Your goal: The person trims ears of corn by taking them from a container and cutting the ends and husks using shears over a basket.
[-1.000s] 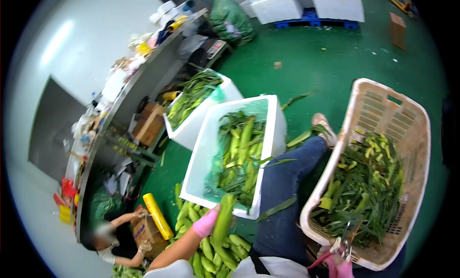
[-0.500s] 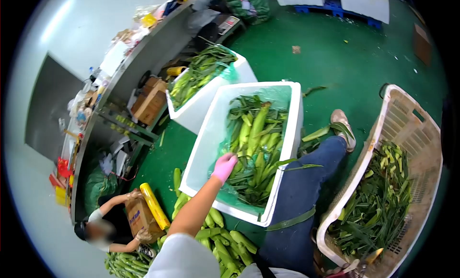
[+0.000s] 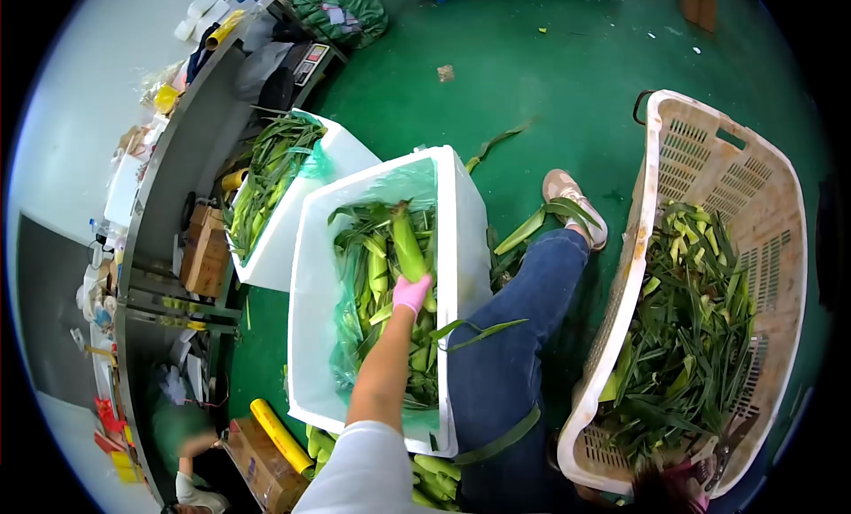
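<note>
Left hand [image 3: 412, 292]: pink-gloved, mid-frame, closed round the lower part of a large ear; we hold it apart from the right hand.
Green-husked corn ear [image 3: 409, 244]: inside the front box, slanting towards the upper left, its far end near loose leaves.
Just changed: our left hand has moved farther up into the box and now has its fingers round this ear – so the ear looks to be under our control.
White foam box [image 3: 448, 275]: centre, beside our blue-jeaned leg [image 3: 505, 346], with green plastic film [image 3: 341, 341] inside around the other ears.
Right hand: low at the right, mostly lost in blur by a metal cutting tool [image 3: 731, 447]; we cannot tell whether it grips the tool.
Pale slatted plastic crate [image 3: 745, 159]: right side, holding cut green leaves and husk pieces [image 3: 683, 363].
Lower edge: more green ears [image 3: 434, 483], partly covered by our sleeve and the box, and cut off by the frame.
Lower left: another person [image 3: 199, 492] beside a brown cardboard box [image 3: 266, 474] – mostly out of frame, their hand hard to make out.
</note>
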{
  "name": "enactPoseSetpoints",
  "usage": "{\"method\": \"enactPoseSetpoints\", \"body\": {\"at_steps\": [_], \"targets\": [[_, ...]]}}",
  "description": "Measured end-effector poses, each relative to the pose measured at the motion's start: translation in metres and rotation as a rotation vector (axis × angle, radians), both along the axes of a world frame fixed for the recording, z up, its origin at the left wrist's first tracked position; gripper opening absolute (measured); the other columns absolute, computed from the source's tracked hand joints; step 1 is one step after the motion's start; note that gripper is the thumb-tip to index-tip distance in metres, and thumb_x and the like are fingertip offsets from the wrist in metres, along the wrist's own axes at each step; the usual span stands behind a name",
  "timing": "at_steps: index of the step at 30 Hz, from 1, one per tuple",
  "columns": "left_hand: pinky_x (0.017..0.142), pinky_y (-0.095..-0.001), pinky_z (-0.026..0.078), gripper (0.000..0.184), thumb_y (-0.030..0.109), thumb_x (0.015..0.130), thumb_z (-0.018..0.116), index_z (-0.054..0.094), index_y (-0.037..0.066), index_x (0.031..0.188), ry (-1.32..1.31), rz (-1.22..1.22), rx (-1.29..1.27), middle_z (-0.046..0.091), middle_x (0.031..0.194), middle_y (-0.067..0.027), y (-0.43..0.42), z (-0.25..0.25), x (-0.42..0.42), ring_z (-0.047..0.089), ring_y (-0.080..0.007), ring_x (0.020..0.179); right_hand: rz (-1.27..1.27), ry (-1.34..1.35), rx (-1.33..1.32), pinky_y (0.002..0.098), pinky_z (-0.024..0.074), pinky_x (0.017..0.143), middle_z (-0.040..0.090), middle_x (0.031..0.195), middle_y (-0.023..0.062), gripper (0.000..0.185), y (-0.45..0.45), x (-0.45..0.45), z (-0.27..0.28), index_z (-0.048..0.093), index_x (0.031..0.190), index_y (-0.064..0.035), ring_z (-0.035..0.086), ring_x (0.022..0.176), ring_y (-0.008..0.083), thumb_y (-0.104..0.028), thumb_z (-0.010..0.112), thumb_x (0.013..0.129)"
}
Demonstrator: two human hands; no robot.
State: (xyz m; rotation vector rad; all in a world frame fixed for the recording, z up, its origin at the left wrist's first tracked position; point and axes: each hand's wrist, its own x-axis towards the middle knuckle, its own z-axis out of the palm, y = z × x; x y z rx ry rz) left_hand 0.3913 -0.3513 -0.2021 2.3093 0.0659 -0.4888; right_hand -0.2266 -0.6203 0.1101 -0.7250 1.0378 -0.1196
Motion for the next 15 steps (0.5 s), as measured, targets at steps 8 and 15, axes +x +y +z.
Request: {"method": "enactPoseSetpoints", "body": {"at_steps": [8,15], "targets": [[0.093,-0.0459,0.055,0.067,0.045,0.096,0.061,0.044,0.003,0.145,0.148,-0.089,-0.789,0.059,0.13,-0.0161,-0.003,0.282,-0.228,0.062,-0.0315,0.119,0.136,-0.224,-0.132,0.0533,0.0422,0.108,0.056,0.133,0.0197,0.071,0.012,0.014,-0.003,0.039,0.147,-0.0008,0.054,0.125,0.0344,-0.028,0.07,0.088],[0.091,-0.042,0.055,0.079,0.059,0.088,0.07,0.049,0.001,0.137,0.611,-0.479,-1.041,0.061,0.124,-0.0155,-0.133,0.324,-0.309,0.065,-0.0262,0.103,0.492,-0.314,-0.889,0.0472,0.0493,0.099,0.057,0.128,0.019,0.078,0.004,0.028,0.04,0.042,0.144,-0.0005,0.06,0.109,0.0315,-0.029,0.079,0.081]]}}
